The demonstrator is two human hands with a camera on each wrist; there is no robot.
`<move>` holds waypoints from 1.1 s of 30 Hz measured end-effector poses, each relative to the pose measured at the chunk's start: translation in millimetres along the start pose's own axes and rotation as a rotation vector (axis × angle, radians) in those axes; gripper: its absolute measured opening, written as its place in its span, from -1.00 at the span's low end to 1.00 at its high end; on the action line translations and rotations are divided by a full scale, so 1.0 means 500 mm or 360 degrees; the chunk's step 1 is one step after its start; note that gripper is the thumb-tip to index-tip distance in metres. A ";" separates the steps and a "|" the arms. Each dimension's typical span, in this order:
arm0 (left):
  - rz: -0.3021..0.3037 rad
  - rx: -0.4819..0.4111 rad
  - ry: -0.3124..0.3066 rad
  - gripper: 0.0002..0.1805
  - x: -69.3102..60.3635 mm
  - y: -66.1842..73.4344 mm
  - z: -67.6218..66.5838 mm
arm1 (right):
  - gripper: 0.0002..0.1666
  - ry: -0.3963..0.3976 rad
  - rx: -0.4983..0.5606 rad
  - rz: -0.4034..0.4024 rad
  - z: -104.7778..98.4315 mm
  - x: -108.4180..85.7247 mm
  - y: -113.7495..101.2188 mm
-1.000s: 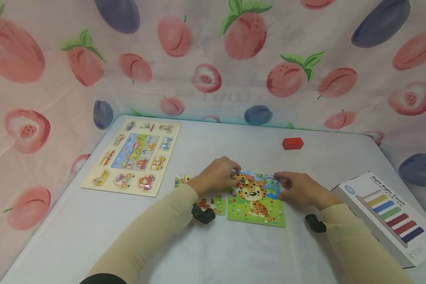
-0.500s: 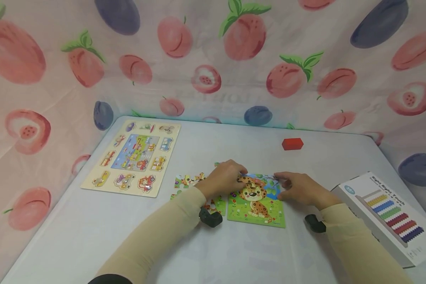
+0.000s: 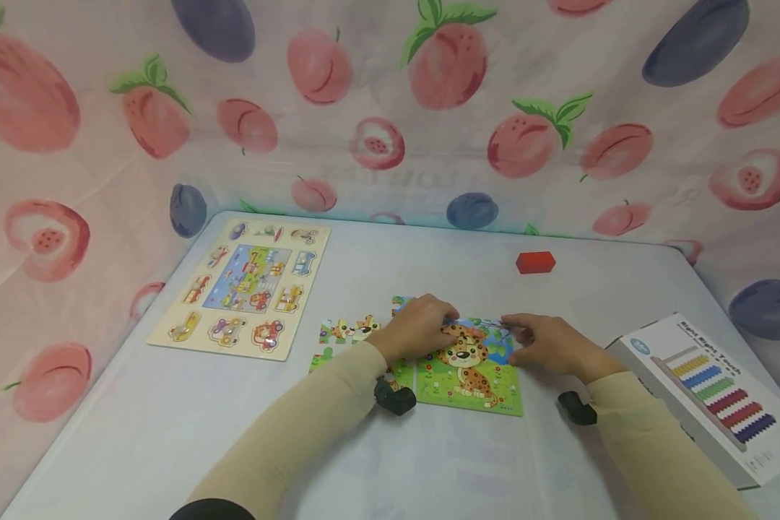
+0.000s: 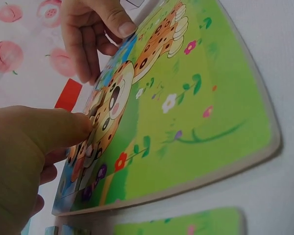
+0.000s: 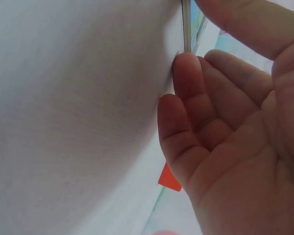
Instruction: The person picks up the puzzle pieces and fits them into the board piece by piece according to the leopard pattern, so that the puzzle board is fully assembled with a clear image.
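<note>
Apparently pinching leopard puzzle (image 3: 466,370) with left hand (image 3: 421,328) (and right hand (image 3: 549,348) opposite), spread rightward and nearward of left grip.

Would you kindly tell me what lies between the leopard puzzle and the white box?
The head view shows the right hand, its beige cuff and a black wrist camera above white cloth.

Near the middle, your green printed leopard puzzle board (image 3: 473,372) looks smooth and faintly glossy, its pale edge wood-like. Your cream peg board (image 3: 248,348) at far left looks like smooth wood; the white box (image 3: 708,397) on the right, smooth printed card; your beige sleeves (image 3: 299,422), matt cloth.
</note>
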State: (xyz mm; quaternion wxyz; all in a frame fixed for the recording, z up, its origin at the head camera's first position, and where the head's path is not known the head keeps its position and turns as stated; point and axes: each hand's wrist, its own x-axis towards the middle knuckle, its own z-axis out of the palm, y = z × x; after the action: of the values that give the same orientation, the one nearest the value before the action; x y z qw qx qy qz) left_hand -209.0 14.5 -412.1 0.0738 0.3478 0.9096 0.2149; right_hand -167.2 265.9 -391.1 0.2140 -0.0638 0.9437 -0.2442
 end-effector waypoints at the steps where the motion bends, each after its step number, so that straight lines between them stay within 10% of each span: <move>1: -0.0001 0.0003 -0.0002 -0.59 0.000 0.001 0.000 | -0.10 0.0000 0.0001 0.0000 0.000 0.000 0.000; 33: 0.0006 0.0045 -0.0005 -0.60 -0.004 0.012 0.007 | -0.12 0.0020 0.0005 -0.0048 0.002 -0.002 0.005</move>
State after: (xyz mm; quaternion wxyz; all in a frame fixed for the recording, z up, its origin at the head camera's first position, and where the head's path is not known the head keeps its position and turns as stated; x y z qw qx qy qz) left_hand -202.9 18.1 -412.8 0.0698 0.3508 0.9118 0.2017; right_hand -166.2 267.9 -392.6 0.2044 -0.0761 0.9436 -0.2492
